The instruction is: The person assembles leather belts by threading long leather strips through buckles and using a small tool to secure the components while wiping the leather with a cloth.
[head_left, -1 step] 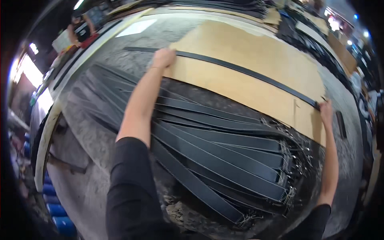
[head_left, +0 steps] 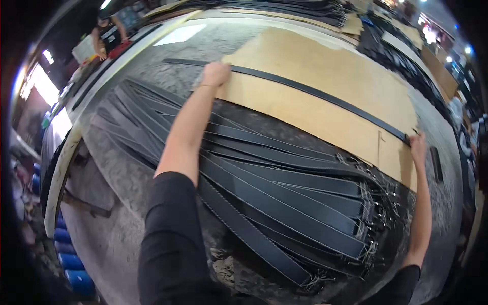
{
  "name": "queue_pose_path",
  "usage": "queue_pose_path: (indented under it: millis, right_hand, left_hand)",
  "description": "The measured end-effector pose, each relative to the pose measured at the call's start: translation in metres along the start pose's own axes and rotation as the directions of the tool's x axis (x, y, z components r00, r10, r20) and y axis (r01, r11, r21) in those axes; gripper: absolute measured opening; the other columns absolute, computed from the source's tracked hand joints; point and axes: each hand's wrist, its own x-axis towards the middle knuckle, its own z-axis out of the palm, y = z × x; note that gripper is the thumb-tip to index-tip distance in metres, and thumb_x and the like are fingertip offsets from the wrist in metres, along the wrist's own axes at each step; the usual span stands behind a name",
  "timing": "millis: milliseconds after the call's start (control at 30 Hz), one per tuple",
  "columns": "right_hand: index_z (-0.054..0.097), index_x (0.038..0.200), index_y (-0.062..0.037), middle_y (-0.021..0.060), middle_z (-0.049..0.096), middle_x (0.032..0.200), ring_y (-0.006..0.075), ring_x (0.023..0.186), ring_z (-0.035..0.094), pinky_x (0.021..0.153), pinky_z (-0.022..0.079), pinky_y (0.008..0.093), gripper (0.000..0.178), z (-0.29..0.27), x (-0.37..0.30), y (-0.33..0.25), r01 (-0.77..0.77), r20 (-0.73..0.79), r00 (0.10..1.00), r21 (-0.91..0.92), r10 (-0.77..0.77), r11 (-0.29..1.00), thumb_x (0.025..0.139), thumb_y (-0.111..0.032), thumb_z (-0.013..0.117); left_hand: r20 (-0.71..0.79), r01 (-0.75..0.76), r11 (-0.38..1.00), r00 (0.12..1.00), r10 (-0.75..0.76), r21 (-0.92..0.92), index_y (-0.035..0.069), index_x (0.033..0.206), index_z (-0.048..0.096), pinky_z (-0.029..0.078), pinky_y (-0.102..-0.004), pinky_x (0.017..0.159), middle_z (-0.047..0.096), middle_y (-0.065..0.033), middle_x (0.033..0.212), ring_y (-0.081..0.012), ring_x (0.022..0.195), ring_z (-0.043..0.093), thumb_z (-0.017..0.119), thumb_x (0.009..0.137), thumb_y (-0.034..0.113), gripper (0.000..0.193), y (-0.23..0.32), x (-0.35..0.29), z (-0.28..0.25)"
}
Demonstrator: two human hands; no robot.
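Note:
A long dark strap [head_left: 315, 92] lies slantwise across a tan sheet [head_left: 325, 56] with an uneven far edge, which looks like leather. My left hand [head_left: 216, 74] is closed on the strap near the sheet's left edge; the strap's far-left end sticks out past it. At the strap's other end, my right hand [head_left: 418, 150] has its fingers closed about the tip. A small dark point shows above those fingers, too small to name. Nearer to me, under my left forearm, a fanned pile of dark stitched straps [head_left: 284, 203] trails loose threads at its right ends.
A short dark bar [head_left: 435, 163] lies on the grey tabletop [head_left: 122, 185] beyond my right hand. A pale rail [head_left: 63, 173] runs along the left. Blue rolls [head_left: 79, 281] sit below it. Across the table, at the far left, stands another person [head_left: 108, 36]. Dark strips [head_left: 290, 9] are stacked at the back.
The whole view has shifted slightly, so things sit a little further right. Both hands keep the same places on the strap.

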Motion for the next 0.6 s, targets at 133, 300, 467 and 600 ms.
queue_pose_path:
  millis: [133, 300, 467, 600]
  right_hand:
    - [0.050, 0.117, 0.0006, 0.0252, 0.064, 0.100, 0.0416, 0.094, 0.062, 0.082, 0.047, 0.0447, 0.024, -0.004, -0.024, 0.008, 0.149, -0.061, 0.986, -0.080, -0.154, 0.986, 0.097, -0.012, 0.044]
    - [0.051, 0.119, 0.0001, 0.0264, 0.062, 0.103, 0.0402, 0.101, 0.061, 0.087, 0.045, 0.0446, 0.027, 0.005, -0.021, 0.056, 0.023, -0.118, 0.993, 0.027, -0.020, 0.999, 0.097, -0.012, 0.041]
    - [0.056, 0.131, -0.0016, 0.0254, 0.055, 0.131, 0.0404, 0.122, 0.051, 0.103, 0.039, 0.0432, 0.042, -0.012, -0.009, 0.019, 0.028, -0.001, 1.000, -0.183, -0.028, 0.983, 0.100, -0.027, 0.043]
    - [0.065, 0.110, -0.0013, -0.0050, 0.051, 0.076, 0.0063, 0.067, 0.043, 0.058, 0.035, 0.0255, 0.034, -0.114, -0.035, -0.002, 0.014, 0.001, 1.000, 0.044, -0.014, 0.999, 0.099, -0.032, 0.055]
  left_hand:
    - [-0.114, 0.217, 0.971, 0.972, -0.206, 0.101, 0.011, 0.096, 0.071, 0.058, -0.0363, 0.068, 0.070, -0.0133, 0.100, -0.0277, 0.085, 0.072, 0.058, 0.089, 0.020, 0.018, 0.043, -0.010, -0.017]
    - [0.001, 0.181, 0.961, 0.983, -0.185, -0.208, 0.004, 0.102, 0.069, 0.056, -0.0490, 0.081, 0.070, -0.0196, 0.104, -0.0356, 0.096, 0.070, 0.057, 0.085, 0.013, 0.023, 0.049, -0.008, -0.006]
    - [0.108, -0.122, 0.992, 0.986, 0.125, -0.030, 0.010, 0.104, 0.073, 0.056, -0.0472, 0.078, 0.072, -0.0123, 0.102, -0.0318, 0.099, 0.069, 0.065, 0.082, 0.024, 0.027, 0.038, -0.030, -0.063]
    - [0.086, -0.207, 0.925, 0.966, 0.246, -0.317, 0.001, 0.086, 0.066, 0.053, -0.0443, 0.054, 0.065, -0.0150, 0.062, -0.0296, 0.052, 0.065, 0.056, 0.091, 0.025, 0.026, 0.057, -0.054, -0.169]
